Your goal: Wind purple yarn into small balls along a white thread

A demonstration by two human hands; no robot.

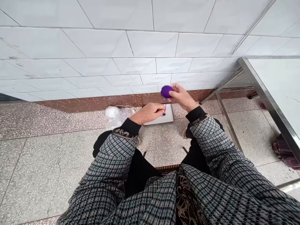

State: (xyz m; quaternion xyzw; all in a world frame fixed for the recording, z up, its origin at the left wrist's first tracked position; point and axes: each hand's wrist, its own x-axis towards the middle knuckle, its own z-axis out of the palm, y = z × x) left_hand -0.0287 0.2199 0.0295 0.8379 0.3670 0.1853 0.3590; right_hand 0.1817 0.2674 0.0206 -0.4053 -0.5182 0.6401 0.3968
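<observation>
A ball of purple yarn (166,91) is in my right hand (181,97), its fingers closed round the right side of it. From the ball a purple strand (166,101) runs down to my left hand (150,112), whose thumb and forefinger pinch it. Just under those fingertips shows a small purple bit (164,114), too small to make out. Below both hands, on the floor by the wall, lies a shallow white tray or box (167,117) with a dark rim, partly hidden by my left hand.
White yarn in clear plastic (112,113) lies on the floor left of the tray. A metal-framed table (264,89) stands to the right, with a dark purple cloth-like thing (284,153) beneath it. The tiled wall (152,43) rises in front. My knees are on both sides.
</observation>
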